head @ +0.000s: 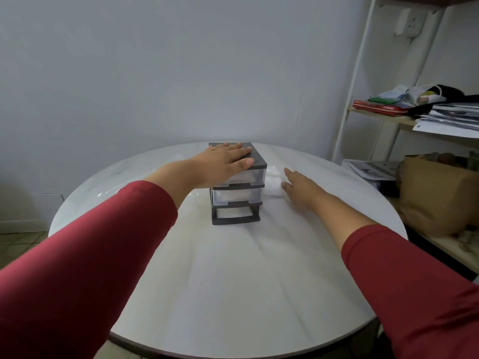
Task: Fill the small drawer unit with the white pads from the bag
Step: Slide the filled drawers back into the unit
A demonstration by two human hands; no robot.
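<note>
A small drawer unit [237, 203] with a dark grey frame and clear drawers stands near the far middle of the round white table [233, 281]. Its lowest slot looks hollow, with no drawer in it. My left hand [223, 161] rests flat on the unit's top, fingers straight. Just right of the unit lies a clear bag of white pads [272, 181]. My right hand [300, 187] reaches over it with fingers extended, the thumb touching the bag's near edge. Both arms wear red sleeves.
A white shelf rack [357, 99] stands at the right with papers, cloths and a red packet on it. A brown paper bag [435, 195] sits on a lower shelf close to the table's right edge. A grey wall runs behind the table.
</note>
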